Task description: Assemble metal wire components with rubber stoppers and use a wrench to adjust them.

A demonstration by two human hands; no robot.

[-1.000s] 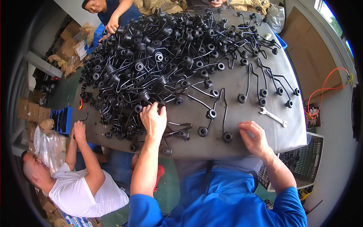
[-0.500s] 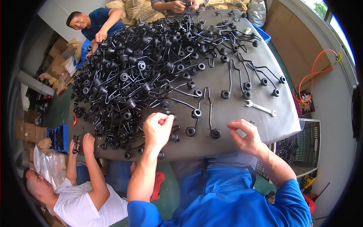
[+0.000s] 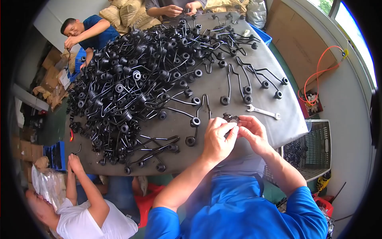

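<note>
Both hands meet above the near edge of the table. My left hand (image 3: 219, 140) and my right hand (image 3: 254, 133) have their fingers closed around a small dark part (image 3: 230, 118). Round, black surfaces show between the fingertips, but most of the part is covered. Just left of my left hand, a bent black rod (image 3: 205, 104) lies on the table with a black bushing (image 3: 190, 141) near it. My left hand hides the lower end of one rod leg. An open-ended wrench (image 3: 263, 112) lies beyond my right hand.
A large pile of black bent rods with bushings (image 3: 135, 83) covers the table's left and middle. Several more rods lie separately beyond the wrench. A grey crate (image 3: 324, 147) stands right of the table. Co-workers' hands (image 3: 75, 162) are at the left and far sides.
My left hand has moved right, away from the pile, and met my right hand. The right hand's fingers have closed on the small part. The whole view has shifted slightly.
</note>
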